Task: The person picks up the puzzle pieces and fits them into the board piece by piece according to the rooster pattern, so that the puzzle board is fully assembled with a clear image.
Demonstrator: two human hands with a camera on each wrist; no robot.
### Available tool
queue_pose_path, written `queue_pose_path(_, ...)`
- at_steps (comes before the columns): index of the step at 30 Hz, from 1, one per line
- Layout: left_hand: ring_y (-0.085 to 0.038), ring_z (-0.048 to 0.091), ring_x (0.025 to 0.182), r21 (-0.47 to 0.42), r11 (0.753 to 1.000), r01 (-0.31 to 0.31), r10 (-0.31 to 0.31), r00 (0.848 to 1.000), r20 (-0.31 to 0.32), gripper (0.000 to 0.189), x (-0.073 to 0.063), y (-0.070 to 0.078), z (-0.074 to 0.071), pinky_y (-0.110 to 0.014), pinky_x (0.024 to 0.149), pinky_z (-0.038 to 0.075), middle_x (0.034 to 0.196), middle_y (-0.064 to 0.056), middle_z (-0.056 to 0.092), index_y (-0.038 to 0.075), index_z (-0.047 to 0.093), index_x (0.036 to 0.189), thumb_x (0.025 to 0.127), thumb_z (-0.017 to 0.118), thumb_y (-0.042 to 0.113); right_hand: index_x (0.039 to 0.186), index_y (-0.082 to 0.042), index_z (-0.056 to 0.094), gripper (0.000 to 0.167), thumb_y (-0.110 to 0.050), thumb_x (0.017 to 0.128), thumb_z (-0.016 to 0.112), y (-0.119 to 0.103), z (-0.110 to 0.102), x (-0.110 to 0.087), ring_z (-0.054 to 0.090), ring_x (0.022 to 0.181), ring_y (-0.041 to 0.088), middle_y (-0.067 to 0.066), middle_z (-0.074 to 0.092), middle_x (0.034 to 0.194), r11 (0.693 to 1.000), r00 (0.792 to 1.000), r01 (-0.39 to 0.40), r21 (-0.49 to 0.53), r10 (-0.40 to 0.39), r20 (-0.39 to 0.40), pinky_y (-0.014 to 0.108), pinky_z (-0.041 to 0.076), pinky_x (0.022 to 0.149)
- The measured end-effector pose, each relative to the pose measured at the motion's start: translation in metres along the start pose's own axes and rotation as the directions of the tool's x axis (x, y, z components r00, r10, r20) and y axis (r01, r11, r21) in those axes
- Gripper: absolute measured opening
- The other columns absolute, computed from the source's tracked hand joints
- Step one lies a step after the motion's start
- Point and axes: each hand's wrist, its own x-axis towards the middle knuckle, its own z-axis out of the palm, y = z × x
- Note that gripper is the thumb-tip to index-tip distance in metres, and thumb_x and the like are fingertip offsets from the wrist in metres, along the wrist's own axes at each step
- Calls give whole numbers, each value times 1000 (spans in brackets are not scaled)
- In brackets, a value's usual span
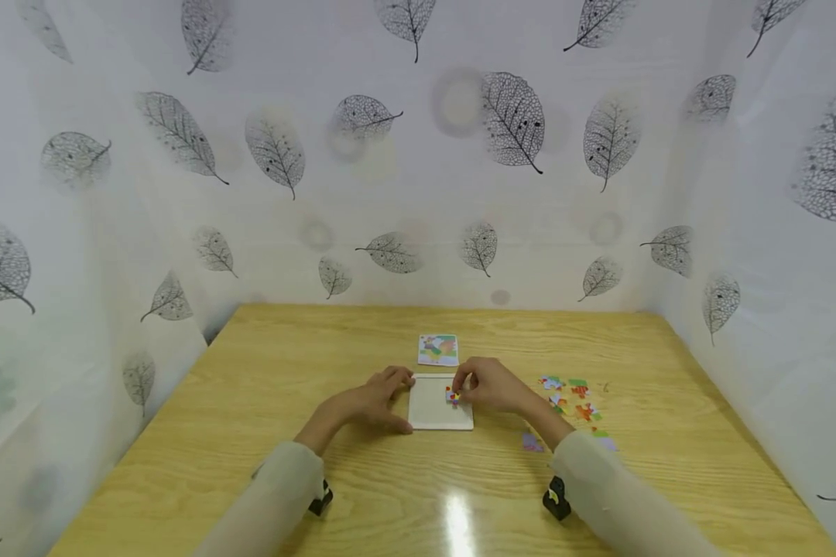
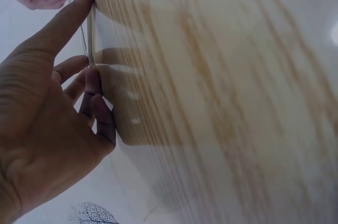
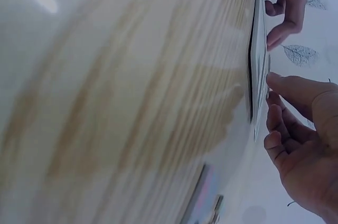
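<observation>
A white square puzzle tray [image 1: 428, 414] lies flat on the wooden table. My left hand [image 1: 372, 401] holds its left side, thumb at the near corner and fingertips at the far one. Over the tray's right half, my right hand [image 1: 491, 384] pinches a small colourful puzzle piece [image 1: 451, 398] between thumb and fingers; they partly cover it. In the right wrist view, the right hand [image 3: 306, 139] has its thumb and fingertip close over the tray [image 3: 257, 60]. The left wrist view shows my left hand's [image 2: 58, 92] fingertips at the tray's edge [image 2: 90, 34].
Behind the tray lies a square picture card [image 1: 437, 350]. Several loose puzzle pieces [image 1: 584, 411] are spread right of the tray, some partly behind the right forearm. A pale curtain with leaf prints [image 1: 418, 193] stands around the table [image 1: 286, 340].
</observation>
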Motion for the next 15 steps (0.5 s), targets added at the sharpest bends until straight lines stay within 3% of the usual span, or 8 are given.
queue_pose_path(15,-36,35,147,-9,1000,21,-21,1000,16,77,1,-1,-1,-56,116,37,158,-11,35,13,45,146,87,84,42,90,-4,75,10,5,84,75,-9,24,27,52,73,12,6,71,90,1000,997,-17,18,18,-80,25,45,65)
